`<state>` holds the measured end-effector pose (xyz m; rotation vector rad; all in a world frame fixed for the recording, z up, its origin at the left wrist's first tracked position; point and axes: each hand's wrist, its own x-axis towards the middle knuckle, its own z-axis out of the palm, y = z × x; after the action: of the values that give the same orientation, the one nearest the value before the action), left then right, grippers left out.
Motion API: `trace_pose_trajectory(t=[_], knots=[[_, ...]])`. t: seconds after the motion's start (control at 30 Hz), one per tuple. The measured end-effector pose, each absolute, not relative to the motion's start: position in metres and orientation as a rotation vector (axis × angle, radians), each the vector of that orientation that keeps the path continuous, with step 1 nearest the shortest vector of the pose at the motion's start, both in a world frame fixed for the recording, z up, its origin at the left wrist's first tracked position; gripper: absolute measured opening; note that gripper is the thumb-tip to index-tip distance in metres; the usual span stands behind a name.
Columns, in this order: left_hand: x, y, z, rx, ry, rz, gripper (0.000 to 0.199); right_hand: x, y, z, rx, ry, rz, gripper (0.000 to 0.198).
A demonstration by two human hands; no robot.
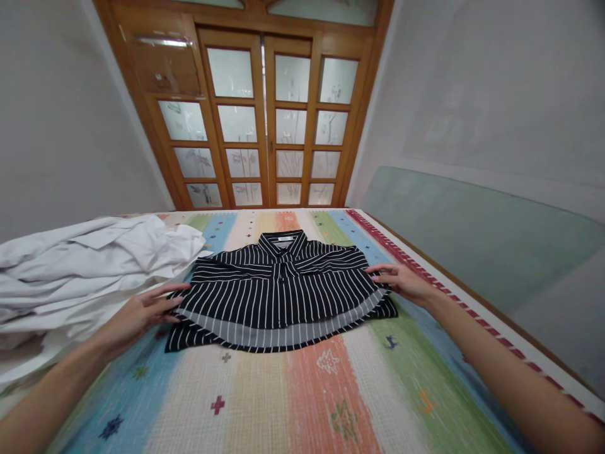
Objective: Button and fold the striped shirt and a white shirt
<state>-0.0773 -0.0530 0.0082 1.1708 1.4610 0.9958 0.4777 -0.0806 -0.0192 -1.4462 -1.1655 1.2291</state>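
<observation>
A black shirt (255, 296) with white stripes lies folded up on a patterned bed cover, its collar pointing away from me. The curved hem is turned up toward the collar, and a grey inner side shows along the near edge. My left hand (137, 318) touches the shirt's left edge, fingers stretched out and apart. At the right edge, my right hand (409, 284) rests with extended fingertips on the striped cloth. Both hands look open, and the fingertips overlap the fabric's borders.
A heap of white cloth (94, 258) lies left of the shirt. The striped, multicoloured cover (265, 403) spreads beneath everything. Beyond the bed stand wooden doors (267, 126) with glass panes. A pale green panel (463, 227) runs along the right wall.
</observation>
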Motion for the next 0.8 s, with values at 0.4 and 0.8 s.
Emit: trace_pose_trajectory(t=[0.4, 0.8], knots=[[-0.034, 0.005, -0.003, 0.780, 1.149, 1.389, 0.038, 0.449, -0.004, -0.022, -1.156, -0.595, 1.153, 0.039], [-0.018, 0.024, -0.018, 0.844, 1.183, 1.426, 0.090, 0.432, 0.021, -0.043, -1.235, -0.598, 1.033, 0.062]])
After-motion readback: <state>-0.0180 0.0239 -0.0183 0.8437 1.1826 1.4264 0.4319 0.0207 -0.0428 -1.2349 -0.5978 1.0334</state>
